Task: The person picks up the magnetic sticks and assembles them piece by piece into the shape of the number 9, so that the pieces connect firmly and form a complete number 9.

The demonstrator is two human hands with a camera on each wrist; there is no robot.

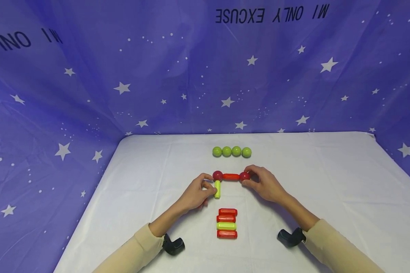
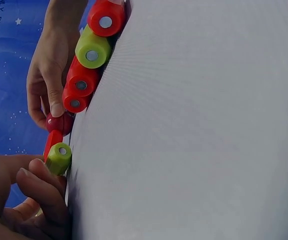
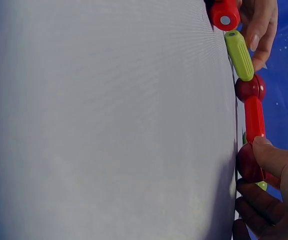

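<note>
Two red balls joined by a red rod point(image 1: 231, 176) lie in a row on the white table. The yellow-green rod point(image 1: 217, 189) extends toward the person from the left ball point(image 1: 217, 175). My left hand point(image 1: 199, 192) lies along the left side of that rod, its fingers bent and fingertips touching the rod and ball. No finger shows on the rod's other side in the right wrist view. With thumb and fingers, my right hand point(image 1: 264, 184) pinches the right red ball point(image 3: 249, 162). In the left wrist view, the yellow-green rod's end point(image 2: 62, 151) shows a metal disc.
Several green balls point(image 1: 231, 151) stand in a row behind the joined pieces. Nearer the person, a stack-like row of red rods point(image 1: 227, 234) includes one yellow-green rod point(image 1: 226, 226). Black wrist mounts point(image 1: 174, 245) hang at both sleeves. A starry blue cloth point(image 1: 225, 76) rises behind the table.
</note>
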